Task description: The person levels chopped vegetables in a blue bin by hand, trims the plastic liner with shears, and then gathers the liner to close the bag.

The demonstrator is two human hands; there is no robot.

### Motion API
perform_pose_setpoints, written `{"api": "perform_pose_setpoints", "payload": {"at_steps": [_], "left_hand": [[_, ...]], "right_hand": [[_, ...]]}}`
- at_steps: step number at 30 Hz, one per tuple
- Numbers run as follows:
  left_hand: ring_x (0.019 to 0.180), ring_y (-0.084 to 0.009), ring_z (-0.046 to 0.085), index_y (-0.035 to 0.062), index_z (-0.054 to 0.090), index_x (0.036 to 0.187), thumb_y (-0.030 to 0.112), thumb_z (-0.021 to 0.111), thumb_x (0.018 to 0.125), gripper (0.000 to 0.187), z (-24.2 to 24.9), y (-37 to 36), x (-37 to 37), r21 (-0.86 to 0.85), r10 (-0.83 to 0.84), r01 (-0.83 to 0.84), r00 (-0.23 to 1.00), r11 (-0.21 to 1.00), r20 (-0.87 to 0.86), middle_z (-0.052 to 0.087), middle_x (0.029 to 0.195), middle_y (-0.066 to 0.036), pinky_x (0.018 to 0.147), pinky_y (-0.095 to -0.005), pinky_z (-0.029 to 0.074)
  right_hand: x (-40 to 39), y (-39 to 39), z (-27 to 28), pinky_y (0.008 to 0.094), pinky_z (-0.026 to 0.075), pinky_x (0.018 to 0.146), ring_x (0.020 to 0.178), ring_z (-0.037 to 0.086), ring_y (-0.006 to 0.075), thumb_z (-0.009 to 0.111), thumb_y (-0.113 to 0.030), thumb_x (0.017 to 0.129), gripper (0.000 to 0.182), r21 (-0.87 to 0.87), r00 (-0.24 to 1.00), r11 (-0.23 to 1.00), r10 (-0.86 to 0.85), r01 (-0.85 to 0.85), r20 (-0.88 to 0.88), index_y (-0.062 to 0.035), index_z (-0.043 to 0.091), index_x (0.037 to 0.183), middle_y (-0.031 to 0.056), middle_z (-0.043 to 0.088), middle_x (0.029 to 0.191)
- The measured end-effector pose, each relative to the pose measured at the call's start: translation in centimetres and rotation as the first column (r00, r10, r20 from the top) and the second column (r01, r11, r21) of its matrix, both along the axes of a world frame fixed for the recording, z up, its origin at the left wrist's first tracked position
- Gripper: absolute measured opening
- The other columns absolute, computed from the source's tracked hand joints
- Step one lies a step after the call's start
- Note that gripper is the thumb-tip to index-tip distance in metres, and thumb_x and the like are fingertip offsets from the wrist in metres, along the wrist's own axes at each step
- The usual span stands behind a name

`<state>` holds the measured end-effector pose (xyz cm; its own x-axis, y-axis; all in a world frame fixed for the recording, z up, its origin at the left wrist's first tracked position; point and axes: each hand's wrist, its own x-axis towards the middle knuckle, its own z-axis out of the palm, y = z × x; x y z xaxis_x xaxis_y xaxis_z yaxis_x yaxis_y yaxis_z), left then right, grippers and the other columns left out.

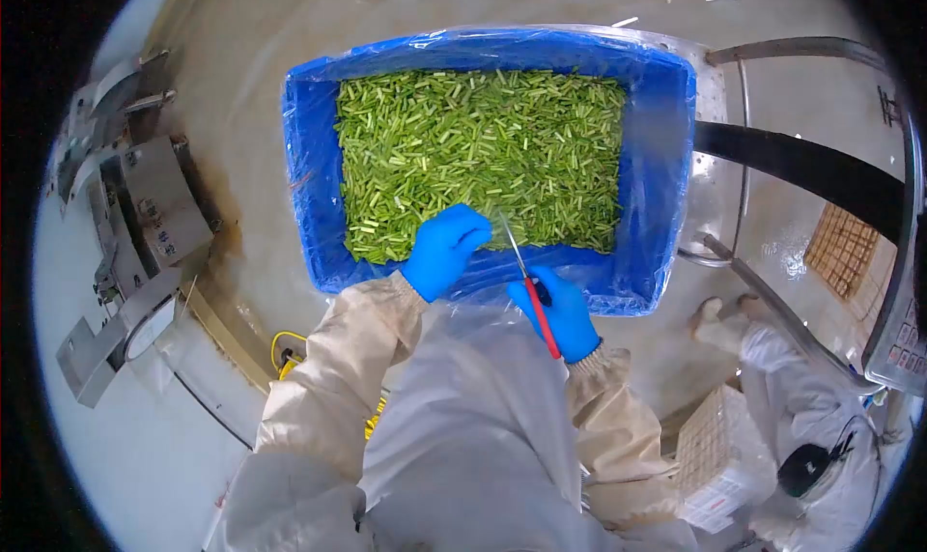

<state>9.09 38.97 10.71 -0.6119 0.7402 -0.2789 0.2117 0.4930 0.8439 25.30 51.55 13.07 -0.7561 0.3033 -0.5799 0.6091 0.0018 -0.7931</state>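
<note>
A blue crate (645, 166) lined with clear plastic film holds a broad bed of cut green stalks (483, 156). Over the crate's near edge, my left hand (442, 251), in a blue glove, has its fingers curled together just above the stalks; whatever they may hold is hidden. My right hand (570, 320), gloved in blue too, is closed around a slim tool with a straight red handle (543, 318). Its thin metal end (514, 243) points up and left over the stalks, close to my left fingers. A black part shows beside the handle.
Metal machinery (159, 214) stands at the left. Right of the crate are a curved metal rail (801, 48) and a dark band (801, 161). A co-worker in white (801, 407) is low at the right, near a pale plastic basket (724, 446) and a tan crate (845, 248).
</note>
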Motion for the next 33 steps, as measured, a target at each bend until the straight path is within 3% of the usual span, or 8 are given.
{"api": "perform_pose_setpoints", "payload": {"at_steps": [4,15,17,22,24,29,31,33], "left_hand": [[0.071,-0.0276,0.056,0.0023,0.06,0.083,0.003,0.062,0.074,0.009,0.4,0.3,0.0,-0.042,0.18,-0.177,0.981,0.983,0.069,0.057,0.077,-0.012,0.064,-0.0322,0.045],[0.078,-0.0279,0.056,0.0034,0.062,0.085,0.003,0.062,0.071,0.014,-1.1,-0.6,0.0,-0.024,0.019,-0.021,0.996,1.0,-0.083,0.058,0.082,-0.011,0.068,-0.0363,0.045],[0.087,-0.0288,0.054,0.005,0.064,0.086,0.007,0.064,0.069,0.017,-1.5,-0.4,-1.2,-0.291,-0.222,0.082,0.843,0.953,-0.489,0.059,0.086,-0.01,0.073,-0.0391,0.045],[0.091,-0.0308,0.051,0.009,0.061,0.087,0.011,0.058,0.07,0.017,-6.4,2.6,-2.7,-0.602,-0.535,0.269,0.782,0.752,-0.32,0.057,0.1,-0.007,0.075,-0.0413,0.042],[0.097,-0.0301,0.05,0.01,0.061,0.091,0.013,0.057,0.071,0.02,-9.1,4.8,-2.7,-0.371,-0.448,0.284,0.743,0.884,-0.498,0.056,0.105,-0.007,0.078,-0.0436,0.04],[0.117,-0.0316,0.04,0.0142,0.053,0.116,0.027,0.059,0.076,0.043,-13.8,16.3,-5.5,-0.418,-0.467,0.217,0.509,0.882,-0.723,0.047,0.126,-0.009,0.091,-0.0504,0.034],[0.121,-0.0323,0.037,0.0142,0.047,0.124,0.046,0.055,0.077,0.058,-14.4,18.9,-5.8,-0.666,-0.541,0.169,0.738,0.727,-0.404,0.046,0.127,-0.009,0.096,-0.0535,0.03],[0.122,-0.0328,0.036,0.0155,0.053,0.119,0.06,0.049,0.075,0.063,-15.0,19.1,-4.2,-0.773,-0.717,0.439,0.696,0.458,-0.029,0.048,0.127,-0.009,0.097,-0.0584,0.025]], "right_hand": [[0.2,0.2,0.0,0.0333,0.042,0.052,0.053,0.051,0.02,0.067,-0.031,0.077,0.031,-0.035,0.998,0.999,-0.043,0.041,-0.051,-0.0059,0.056,0.091,0.0095,0.056,0.063],[1.2,-0.6,-0.6,0.0316,0.038,0.042,0.044,0.047,0.0143,0.067,-0.03,0.078,0.026,-0.019,0.998,0.998,-0.051,0.051,0.037,-0.0066,0.057,0.086,0.0056,0.054,0.059],[1.9,0.1,-0.3,0.0273,0.037,0.039,0.043,0.047,0.0113,0.063,-0.029,0.081,0.02,-0.421,0.901,0.8,-0.336,0.427,0.277,-0.0091,0.058,0.082,0.001,0.051,0.056],[4.9,3.3,-1.1,0.0235,0.037,0.038,0.044,0.047,0.0104,0.057,-0.029,0.086,0.023,-0.448,0.802,0.666,-0.505,0.596,0.318,-0.0065,0.055,0.085,0.0013,0.049,0.058],[6.2,4.3,-2.1,0.0237,0.037,0.038,0.044,0.047,0.01,0.057,-0.028,0.086,0.021,-0.404,0.78,0.667,-0.531,0.626,0.331,-0.0073,0.055,0.082,0.0003,0.05,0.058],[6.9,4.8,-2.2,0.0234,0.037,0.038,0.044,0.047,0.0108,0.05,-0.029,0.09,0.024,-0.48,0.774,0.614,-0.566,0.626,0.285,-0.006,0.054,0.083,0.0019,0.05,0.059],[6.6,4.8,-1.9,0.0237,0.037,0.037,0.044,0.047,0.0111,0.049,-0.028,0.09,0.025,-0.483,0.763,0.598,-0.575,0.639,0.297,-0.0058,0.053,0.082,0.0025,0.05,0.059],[7.1,4.8,-2.5,0.0239,0.036,0.037,0.044,0.047,0.0112,0.049,-0.027,0.09,0.024,-0.465,0.761,0.607,-0.563,0.645,0.321,-0.0059,0.053,0.081,0.0028,0.05,0.059]]}}
